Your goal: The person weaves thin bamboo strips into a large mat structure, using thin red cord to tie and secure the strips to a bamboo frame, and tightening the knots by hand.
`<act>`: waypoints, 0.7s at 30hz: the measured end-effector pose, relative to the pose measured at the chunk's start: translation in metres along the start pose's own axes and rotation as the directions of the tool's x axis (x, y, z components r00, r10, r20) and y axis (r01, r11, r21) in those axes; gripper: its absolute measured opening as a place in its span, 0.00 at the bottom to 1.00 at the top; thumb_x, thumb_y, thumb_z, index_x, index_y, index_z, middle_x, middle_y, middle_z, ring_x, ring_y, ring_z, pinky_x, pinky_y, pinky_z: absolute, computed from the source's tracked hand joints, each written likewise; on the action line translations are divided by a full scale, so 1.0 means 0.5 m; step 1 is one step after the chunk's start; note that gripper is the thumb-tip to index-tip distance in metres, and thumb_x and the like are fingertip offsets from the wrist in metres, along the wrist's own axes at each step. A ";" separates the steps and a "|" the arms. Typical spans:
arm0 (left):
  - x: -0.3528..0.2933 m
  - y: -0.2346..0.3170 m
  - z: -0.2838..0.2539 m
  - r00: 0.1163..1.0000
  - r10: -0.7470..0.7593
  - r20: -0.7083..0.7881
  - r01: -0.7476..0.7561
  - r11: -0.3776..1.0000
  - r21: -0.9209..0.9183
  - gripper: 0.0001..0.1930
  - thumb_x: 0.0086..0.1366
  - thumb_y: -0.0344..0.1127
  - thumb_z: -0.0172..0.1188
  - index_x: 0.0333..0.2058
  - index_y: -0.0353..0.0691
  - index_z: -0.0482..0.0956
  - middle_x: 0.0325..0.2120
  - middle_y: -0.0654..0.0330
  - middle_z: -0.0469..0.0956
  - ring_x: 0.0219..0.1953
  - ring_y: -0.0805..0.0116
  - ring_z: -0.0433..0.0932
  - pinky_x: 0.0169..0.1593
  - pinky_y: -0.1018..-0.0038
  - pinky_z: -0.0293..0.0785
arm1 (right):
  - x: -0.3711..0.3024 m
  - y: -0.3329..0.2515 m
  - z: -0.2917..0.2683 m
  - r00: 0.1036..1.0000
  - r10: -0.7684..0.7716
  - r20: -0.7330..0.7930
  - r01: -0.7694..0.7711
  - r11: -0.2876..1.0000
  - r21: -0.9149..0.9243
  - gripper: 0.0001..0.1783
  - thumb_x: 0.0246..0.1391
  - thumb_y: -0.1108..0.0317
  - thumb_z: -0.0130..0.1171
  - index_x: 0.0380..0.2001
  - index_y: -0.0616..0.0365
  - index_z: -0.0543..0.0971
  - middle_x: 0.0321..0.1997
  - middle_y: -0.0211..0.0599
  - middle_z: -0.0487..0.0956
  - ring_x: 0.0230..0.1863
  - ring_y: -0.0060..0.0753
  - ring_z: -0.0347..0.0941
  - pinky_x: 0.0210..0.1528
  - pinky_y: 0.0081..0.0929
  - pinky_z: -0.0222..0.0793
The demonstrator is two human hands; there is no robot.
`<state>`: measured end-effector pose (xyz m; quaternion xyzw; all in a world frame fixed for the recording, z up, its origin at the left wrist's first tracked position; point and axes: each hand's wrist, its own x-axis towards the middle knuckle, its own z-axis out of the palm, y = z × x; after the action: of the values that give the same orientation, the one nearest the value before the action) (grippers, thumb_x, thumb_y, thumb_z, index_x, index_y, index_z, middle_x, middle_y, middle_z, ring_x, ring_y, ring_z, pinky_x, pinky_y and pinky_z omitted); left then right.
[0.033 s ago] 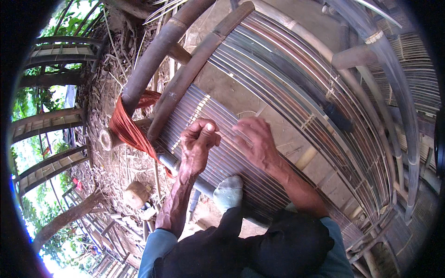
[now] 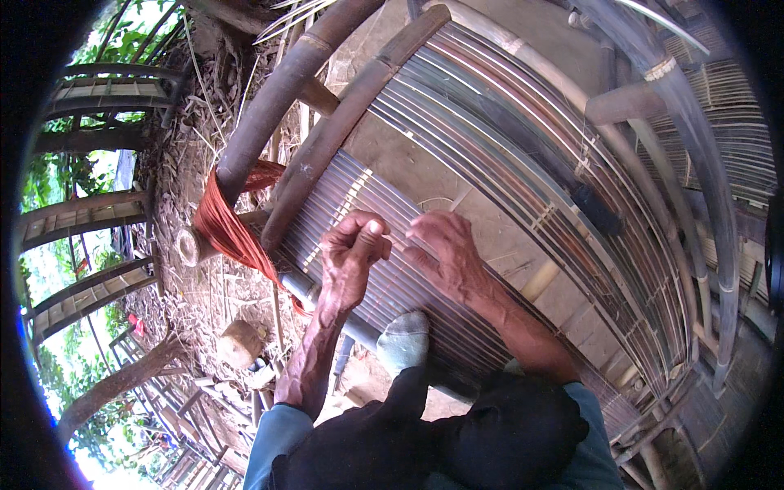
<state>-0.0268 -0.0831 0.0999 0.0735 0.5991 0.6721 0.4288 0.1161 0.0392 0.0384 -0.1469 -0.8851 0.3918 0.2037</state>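
Observation:
My left hand (image 2: 353, 253) is closed, its thumb pressed onto the bent fingers. Whatever it pinches is too small to make out. Close on its right, my right hand (image 2: 447, 251) is curled with the fingers together, their tips turned toward the left one. A faint thin strand may run between the two, but I cannot tell what it is. Both hands are above a slatted bamboo seat (image 2: 359, 196) made of narrow dark strips. My foot in a pale grey sock (image 2: 403, 339) rests at the slats' near edge.
A curved slatted bamboo back (image 2: 523, 155) rises on the right. Thick bamboo poles (image 2: 278, 106) frame the left side, with an orange-red cloth (image 2: 229, 220) tied round one. A cut log (image 2: 241, 343) stands on the littered ground. Bamboo railings (image 2: 90, 212) line the far left.
My right hand has shifted slightly left and down, closer to the left hand. The left hand has barely moved and keeps its pinch.

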 end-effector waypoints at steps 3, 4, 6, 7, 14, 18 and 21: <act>-0.009 0.013 0.006 0.998 -0.070 -0.005 0.070 0.993 0.097 0.09 0.70 0.33 0.59 0.33 0.33 0.78 0.19 0.64 0.73 0.21 0.78 0.69 0.28 0.78 0.68 | 0.021 0.002 0.015 0.996 0.026 0.080 -0.037 0.988 0.148 0.15 0.56 0.56 0.64 0.29 0.55 0.75 0.32 0.36 0.76 0.41 0.44 0.73 0.53 0.43 0.63; -0.015 0.017 0.002 0.996 -0.083 0.024 0.079 0.986 0.148 0.09 0.70 0.33 0.59 0.33 0.33 0.79 0.20 0.64 0.74 0.22 0.78 0.70 0.28 0.79 0.68 | 0.021 0.003 0.024 0.996 0.021 0.088 -0.034 0.989 0.147 0.17 0.54 0.58 0.66 0.22 0.55 0.72 0.25 0.37 0.74 0.34 0.46 0.73 0.48 0.45 0.64; -0.030 0.019 -0.004 0.997 -0.073 0.014 0.069 0.980 0.189 0.07 0.70 0.31 0.58 0.34 0.33 0.78 0.22 0.63 0.74 0.23 0.77 0.70 0.30 0.77 0.69 | 0.007 0.001 0.043 0.984 0.067 0.167 -0.089 0.988 0.128 0.17 0.52 0.60 0.68 0.21 0.55 0.72 0.23 0.38 0.74 0.32 0.47 0.73 0.46 0.46 0.65; -0.039 0.018 -0.009 0.998 -0.061 0.026 0.053 0.966 0.255 0.07 0.70 0.30 0.57 0.34 0.33 0.77 0.24 0.61 0.75 0.24 0.75 0.70 0.30 0.76 0.70 | -0.004 -0.002 0.053 0.963 0.181 0.199 -0.203 0.975 0.095 0.16 0.50 0.62 0.69 0.19 0.56 0.72 0.22 0.40 0.74 0.30 0.48 0.73 0.44 0.46 0.65; -0.068 -0.007 -0.028 0.977 -0.117 -0.181 0.172 0.927 0.332 0.08 0.68 0.31 0.57 0.29 0.38 0.76 0.22 0.67 0.71 0.25 0.78 0.69 0.31 0.77 0.70 | -0.018 -0.013 0.042 0.988 0.078 0.131 -0.105 0.973 0.205 0.14 0.46 0.58 0.71 0.25 0.56 0.80 0.26 0.41 0.78 0.37 0.48 0.77 0.44 0.46 0.69; -0.038 -0.025 -0.027 0.985 -0.097 -0.144 0.131 0.958 0.256 0.11 0.70 0.36 0.57 0.28 0.41 0.73 0.15 0.70 0.66 0.19 0.81 0.63 0.24 0.78 0.64 | -0.063 0.005 -0.108 0.992 -0.078 -0.102 0.077 0.997 -0.014 0.21 0.46 0.62 0.70 0.44 0.59 0.79 0.51 0.46 0.74 0.54 0.49 0.71 0.56 0.45 0.69; -0.031 -0.043 -0.030 0.996 -0.061 -0.067 0.073 0.979 0.190 0.12 0.71 0.39 0.58 0.28 0.41 0.74 0.15 0.70 0.64 0.17 0.82 0.59 0.25 0.79 0.64 | -0.122 0.072 -0.270 0.922 0.021 -0.386 -0.131 0.957 -0.259 0.28 0.49 0.63 0.68 0.52 0.60 0.75 0.55 0.47 0.71 0.58 0.51 0.67 0.59 0.46 0.65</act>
<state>-0.0158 -0.1064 0.0834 0.0740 0.6761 0.5981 0.4239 0.2373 0.1223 0.0785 -0.2817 -0.8689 0.2347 0.3325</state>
